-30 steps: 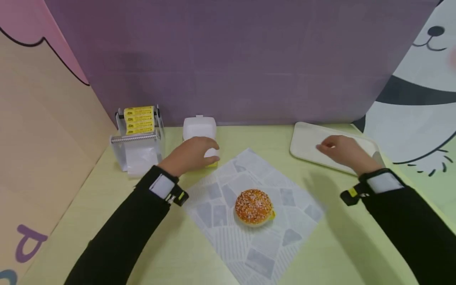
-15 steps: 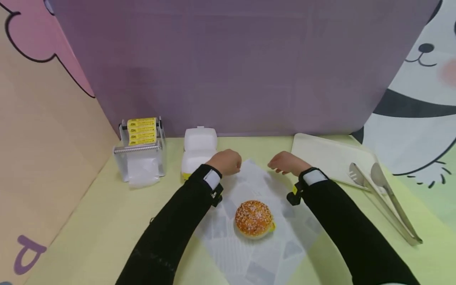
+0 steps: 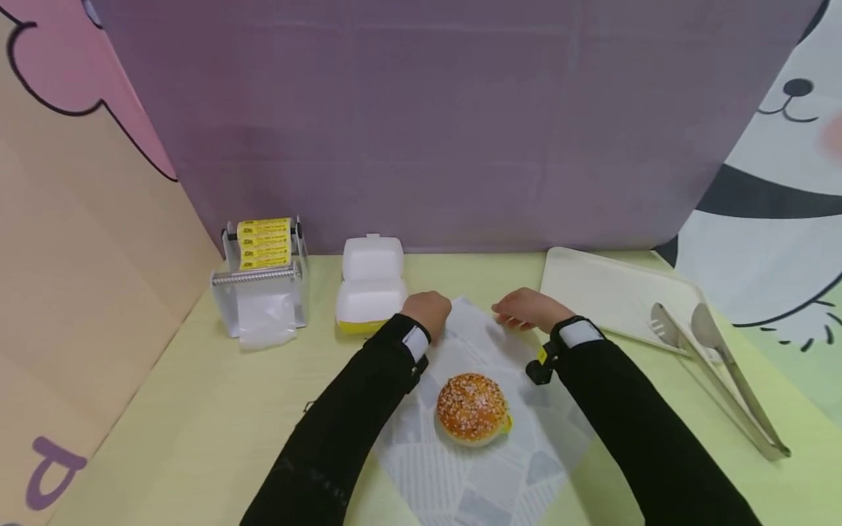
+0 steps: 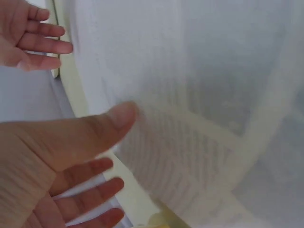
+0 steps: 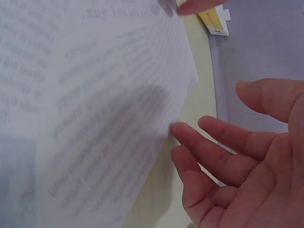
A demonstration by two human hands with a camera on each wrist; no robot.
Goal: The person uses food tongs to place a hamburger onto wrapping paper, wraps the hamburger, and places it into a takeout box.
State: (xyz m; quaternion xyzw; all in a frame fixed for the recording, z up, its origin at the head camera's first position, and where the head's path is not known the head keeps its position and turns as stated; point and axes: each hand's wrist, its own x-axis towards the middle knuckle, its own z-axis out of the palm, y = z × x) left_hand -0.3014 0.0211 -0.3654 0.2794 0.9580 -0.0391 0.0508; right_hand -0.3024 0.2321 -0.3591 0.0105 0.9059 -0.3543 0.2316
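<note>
A sheet of newsprint-patterned wrapping paper [image 3: 488, 493] lies as a diamond on the table, with a sesame-bun burger [image 3: 471, 409] on its middle. At the paper's far left edge, my left hand [image 3: 430, 313] has its thumb [image 4: 122, 116] on top of the sheet. The index finger is hidden behind the paper, so thumb and finger pinch the edge, while the other fingers extend below it. Across the far corner, my right hand [image 3: 529, 309] hovers with relaxed, slightly bent fingers. In the right wrist view one fingertip [image 5: 178, 128] meets the paper's edge; the thumb stands apart.
An opened white and yellow clamshell box [image 3: 372, 288] stands just left of my left hand. Farther left is a dispenser [image 3: 263, 281] with a roll of yellow labels. On the right, metal tongs [image 3: 723, 380] lean over a cream tray [image 3: 585, 281]. A purple wall rises behind.
Both hands came inward to the paper's far corner, the left from the box, the right from the tray. The left hand then shifted slightly right. Burger and paper stayed on the table.
</note>
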